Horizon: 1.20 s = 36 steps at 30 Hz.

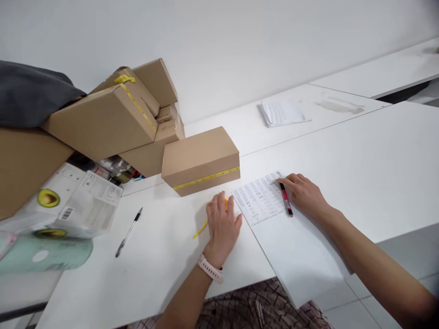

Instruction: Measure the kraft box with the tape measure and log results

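My left hand, with a pale pink watch band on its wrist, lies over a thin yellow strip. Its fingers curve down around the strip, and part of it is hidden beneath them. At the top right of a printed sheet, my right hand rests with the index finger stretched out and the other fingers bent. A red and black marker lies along that hand's left side, its upper end at the index finger. The thumb is out of sight. Just beyond my left hand stands a closed cardboard box with a yellow band.
Several cardboard boxes are piled at the left, dark cloth on top. Nearer are a white avocado-print box and a pen. Stacked papers lie by the wall. White paper overhangs the table's front edge.
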Available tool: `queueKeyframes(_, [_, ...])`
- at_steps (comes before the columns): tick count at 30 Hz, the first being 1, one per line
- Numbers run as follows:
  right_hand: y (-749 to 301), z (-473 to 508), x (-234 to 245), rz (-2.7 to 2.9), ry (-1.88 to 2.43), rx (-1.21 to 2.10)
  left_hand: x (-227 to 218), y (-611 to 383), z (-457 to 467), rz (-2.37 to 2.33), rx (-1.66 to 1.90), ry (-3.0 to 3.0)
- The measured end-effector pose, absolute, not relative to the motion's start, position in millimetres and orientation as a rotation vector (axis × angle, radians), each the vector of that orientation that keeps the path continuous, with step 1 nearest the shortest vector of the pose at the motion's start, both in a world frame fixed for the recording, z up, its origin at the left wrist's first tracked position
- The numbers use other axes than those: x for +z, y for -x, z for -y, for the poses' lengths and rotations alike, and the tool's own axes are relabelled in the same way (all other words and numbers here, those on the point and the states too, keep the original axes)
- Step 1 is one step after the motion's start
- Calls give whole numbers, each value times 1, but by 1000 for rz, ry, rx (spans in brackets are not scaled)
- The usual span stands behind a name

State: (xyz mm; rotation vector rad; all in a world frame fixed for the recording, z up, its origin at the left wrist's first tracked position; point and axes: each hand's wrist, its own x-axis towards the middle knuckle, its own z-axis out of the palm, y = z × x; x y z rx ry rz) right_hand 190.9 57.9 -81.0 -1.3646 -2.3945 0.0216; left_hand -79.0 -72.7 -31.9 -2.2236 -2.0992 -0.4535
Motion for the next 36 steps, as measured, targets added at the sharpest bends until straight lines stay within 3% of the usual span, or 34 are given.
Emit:
queueKeyframes(4, [-187,-60,-82,2328,1403,9,-35,111,73,2501,-833,2142])
queueKeyframes(8, [-172,-50,-62,2168,1394,169,-28,115,79,2575,-1046,2171])
queueKeyframes(10, [-156,-35,-42,2076,1313,541,-18,108,86,2546,-1164,2295])
queueKeyframes(13, [-127,-9,-10,1929,1035,1377,-2,96,96,2422,-1423,2608])
queueKeyframes(16, [-105,9,13,1807,886,1725,9,92,99,2424,-1826,2737])
queueKeyframes(22, [-87,-8,30,1706,883,1776,31,131,94,2553,-2086,2548])
queueKeyframes(30, [-64,-130,69,1215,876,1468,82,258,61,2341,-2639,1765])
queueKeyframes(36, [-22,-183,53,1118,1042,1377,82,331,17,2353,-2853,1176])
